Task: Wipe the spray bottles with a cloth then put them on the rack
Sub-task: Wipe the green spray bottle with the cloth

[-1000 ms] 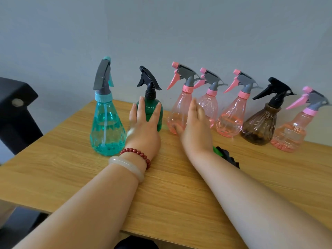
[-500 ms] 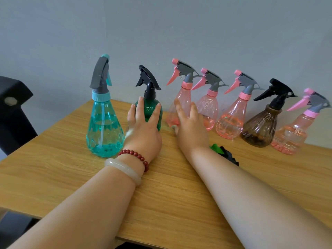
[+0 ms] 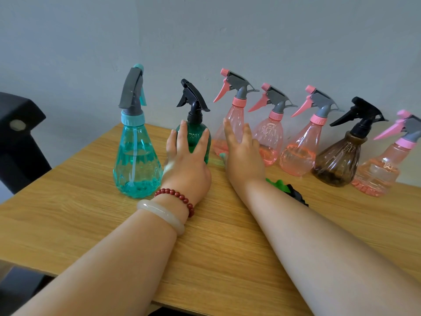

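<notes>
Spray bottles, seven in number, stand upright in a row along the far edge of a wooden table (image 3: 68, 213), against a grey wall.

Head view, left to right:
- a teal bottle (image 3: 136, 156) with a grey trigger, a white dip tube and liquid in its lower part
- a dark green bottle (image 3: 194, 115) with a black trigger
- three pink bottles: first (image 3: 237, 119), second (image 3: 271, 137) and third (image 3: 300, 156), each with liquid low in the body
- a brown bottle (image 3: 339, 163) with a black trigger
- a last pink bottle (image 3: 382, 169) at the frame edge

A green and black cloth (image 3: 287, 188) lies on the table, partly hidden behind the right forearm.

The left hand (image 3: 186, 165) rests against the near side of the green bottle, fingers straight and splayed; its thumb is hidden. The wrist carries a red bead bracelet (image 3: 177, 197) and a pale bangle (image 3: 164, 215). The right hand (image 3: 243, 160) is held flat with fingers extended and slightly spread in front of the first pink bottle; whether it touches cannot be told.

Embossed lettering shows on the green bottle between the fingers, and on the second pink bottle; neither is legible.
</notes>
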The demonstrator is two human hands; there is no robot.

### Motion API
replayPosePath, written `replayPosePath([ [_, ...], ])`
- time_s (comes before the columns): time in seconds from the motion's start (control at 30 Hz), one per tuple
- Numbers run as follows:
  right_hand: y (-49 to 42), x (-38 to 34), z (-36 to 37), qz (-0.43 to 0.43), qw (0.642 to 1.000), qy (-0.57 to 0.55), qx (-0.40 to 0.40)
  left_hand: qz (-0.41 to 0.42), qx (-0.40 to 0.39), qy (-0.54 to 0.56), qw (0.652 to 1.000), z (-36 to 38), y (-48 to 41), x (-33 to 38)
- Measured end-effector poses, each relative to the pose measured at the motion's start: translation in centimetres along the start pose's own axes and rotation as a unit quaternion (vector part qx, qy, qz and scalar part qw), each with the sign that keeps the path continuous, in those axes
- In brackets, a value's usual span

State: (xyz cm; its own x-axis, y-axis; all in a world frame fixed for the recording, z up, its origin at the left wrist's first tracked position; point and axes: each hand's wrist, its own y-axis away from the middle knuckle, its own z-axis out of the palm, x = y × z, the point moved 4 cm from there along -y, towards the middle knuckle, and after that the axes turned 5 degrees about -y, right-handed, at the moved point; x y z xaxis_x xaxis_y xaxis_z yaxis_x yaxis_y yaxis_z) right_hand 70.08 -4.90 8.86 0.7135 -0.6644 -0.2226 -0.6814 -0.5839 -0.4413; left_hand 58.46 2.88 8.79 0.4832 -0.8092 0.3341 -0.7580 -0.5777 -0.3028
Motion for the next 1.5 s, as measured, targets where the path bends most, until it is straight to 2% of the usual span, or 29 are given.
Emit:
replayPosePath([
  [0.4, 0.0, -0.1, -0.4, -0.003, 1.000, -0.007, -0.002, 0.001, -0.007, 0.003, 1.000, -0.1, 0.1, 0.0],
  [0.73, 2.4, -0.2, -3.6, -0.015, 0.996, -0.086, 0.024, 0.008, 0.002, 0.014, 1.000, -0.3, 0.4, 0.3],
  [0.87, 4.0, 0.4, -4.8, -0.021, 0.993, -0.109, 0.032, 0.022, 0.074, 0.056, 0.995, -0.9, 0.8, 0.4],
  [0.93, 5.1, 0.9, -5.5, -0.029, 0.994, -0.088, 0.048, 0.032, 0.137, 0.096, 0.985, -1.4, 1.1, 0.4],
  [1.0, 6.0, 1.7, -6.3, -0.029, 0.997, -0.055, 0.055, 0.032, 0.165, 0.133, 0.977, -1.5, 1.4, 0.5],
  [1.07, 6.7, 3.1, -6.8, 0.005, 1.000, -0.006, 0.008, 0.017, 0.142, 0.157, 0.977, -1.2, 1.2, 0.5],
  [1.13, 7.7, 4.7, -6.4, 0.064, 0.993, 0.054, -0.087, 0.000, 0.093, 0.174, 0.980, -0.9, 0.9, 0.4],
  [1.23, 9.6, 6.0, -5.0, 0.116, 0.977, 0.054, -0.170, 0.003, 0.075, 0.163, 0.984, -1.1, 0.9, 0.7],
  [1.33, 10.7, 6.0, -4.6, 0.094, 0.986, 0.009, -0.138, 0.002, 0.069, 0.131, 0.989, -1.3, 1.5, 1.2],
  [1.5, 11.0, 6.3, -5.8, 0.059, 0.993, -0.077, -0.069, 0.077, 0.051, 0.072, 0.993, -1.1, 3.2, 3.2],
])
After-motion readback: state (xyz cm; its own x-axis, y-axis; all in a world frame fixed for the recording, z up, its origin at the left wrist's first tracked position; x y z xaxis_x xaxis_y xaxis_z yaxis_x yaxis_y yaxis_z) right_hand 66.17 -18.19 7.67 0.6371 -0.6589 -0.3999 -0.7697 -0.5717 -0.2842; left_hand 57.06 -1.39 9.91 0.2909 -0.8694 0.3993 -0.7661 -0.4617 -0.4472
